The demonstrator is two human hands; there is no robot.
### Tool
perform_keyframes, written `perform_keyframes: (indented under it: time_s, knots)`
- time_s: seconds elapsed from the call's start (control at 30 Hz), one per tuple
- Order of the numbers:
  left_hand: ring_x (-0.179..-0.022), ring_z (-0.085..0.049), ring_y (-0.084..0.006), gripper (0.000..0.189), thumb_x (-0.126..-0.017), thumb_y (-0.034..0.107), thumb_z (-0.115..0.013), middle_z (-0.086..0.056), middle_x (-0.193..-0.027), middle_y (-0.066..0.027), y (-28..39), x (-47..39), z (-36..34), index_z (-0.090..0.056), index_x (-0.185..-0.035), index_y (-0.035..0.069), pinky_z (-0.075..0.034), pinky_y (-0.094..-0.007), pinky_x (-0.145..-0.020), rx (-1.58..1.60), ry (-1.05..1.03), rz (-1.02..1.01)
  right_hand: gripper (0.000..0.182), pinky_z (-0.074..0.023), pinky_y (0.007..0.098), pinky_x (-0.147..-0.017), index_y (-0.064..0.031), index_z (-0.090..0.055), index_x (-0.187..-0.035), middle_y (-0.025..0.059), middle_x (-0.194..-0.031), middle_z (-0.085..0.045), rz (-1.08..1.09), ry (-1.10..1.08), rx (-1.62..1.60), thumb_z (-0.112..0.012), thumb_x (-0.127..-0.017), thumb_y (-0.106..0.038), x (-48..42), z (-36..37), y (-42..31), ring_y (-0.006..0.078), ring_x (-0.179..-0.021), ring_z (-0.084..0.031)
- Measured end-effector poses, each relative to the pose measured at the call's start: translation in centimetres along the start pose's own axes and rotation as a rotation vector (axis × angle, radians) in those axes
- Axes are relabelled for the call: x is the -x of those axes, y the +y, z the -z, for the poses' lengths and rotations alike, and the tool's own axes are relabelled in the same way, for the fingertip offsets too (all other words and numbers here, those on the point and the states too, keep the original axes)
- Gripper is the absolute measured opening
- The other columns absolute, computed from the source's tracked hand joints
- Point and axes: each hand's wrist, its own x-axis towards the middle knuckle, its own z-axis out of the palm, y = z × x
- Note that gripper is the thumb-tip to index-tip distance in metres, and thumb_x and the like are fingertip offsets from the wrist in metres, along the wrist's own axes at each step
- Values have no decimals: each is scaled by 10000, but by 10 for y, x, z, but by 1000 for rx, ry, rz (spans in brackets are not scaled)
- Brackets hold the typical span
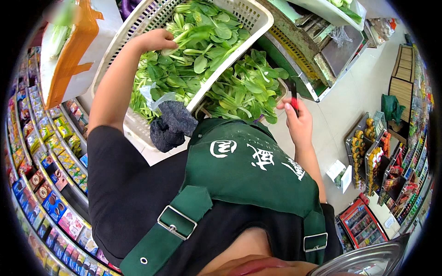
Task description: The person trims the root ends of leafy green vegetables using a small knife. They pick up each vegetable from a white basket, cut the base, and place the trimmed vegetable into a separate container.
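My left hand (155,40) reaches into a white perforated plastic basket (238,57) and grips the pale stem end of a bunch of leafy greens (193,37), which looks like bok choy. More loose greens (165,76) fill the basket around it. A slim tool with a red and black handle (294,101), perhaps a small knife, is held upright in my right hand (297,122). Beside that hand, a second heap of greens (245,86) lies in a lower container, partly hidden by the basket. A dark grey cloth (172,126) and a scrap of clear plastic film (153,96) rest at the basket's near edge.
At left stands a white foam box (74,69) with orange tape, near shelves of packaged snacks (51,183). A worn green display stand (307,55) rises at upper right. Tiled floor (340,93), a small white box (340,174) and goods racks (371,148) lie to the right.
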Motion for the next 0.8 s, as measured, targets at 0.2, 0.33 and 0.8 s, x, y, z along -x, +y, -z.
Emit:
perform_keyframes:
  time_s: [0.2,0.33,0.8]
  knots:
    - [-683,-558,-52,314,-909,229,-631,-659,-880,-6,103,69,-54,-603,-1157,39,-431,-194,-592,1255,153,-115,239,-454,250,-755,-15,-661,-1013,43,-934,-629,289,-173,93,-689,-868,-203,-43,-44,-39,111,-849,-574]
    - [-717,-559,-70,361,-855,195,-701,-662,-928,-26,185,84,-80,-598,-1148,10,-417,-198,-605,1485,266,-322,326,-437,273,-673,-19,-663,-989,51,-907,-614,397,-213,46,-772,-790,-254,-45,-69,-73,131,-762,-541]
    - [-742,-575,-75,286,-847,136,-728,-658,-907,-25,254,104,-108,-615,-1079,14,-464,-222,-640,1478,751,-289,181,-470,264,-673,-8,-618,-949,39,-890,-611,442,-93,117,-713,-831,-107,-13,-47,-96,104,-720,-581]
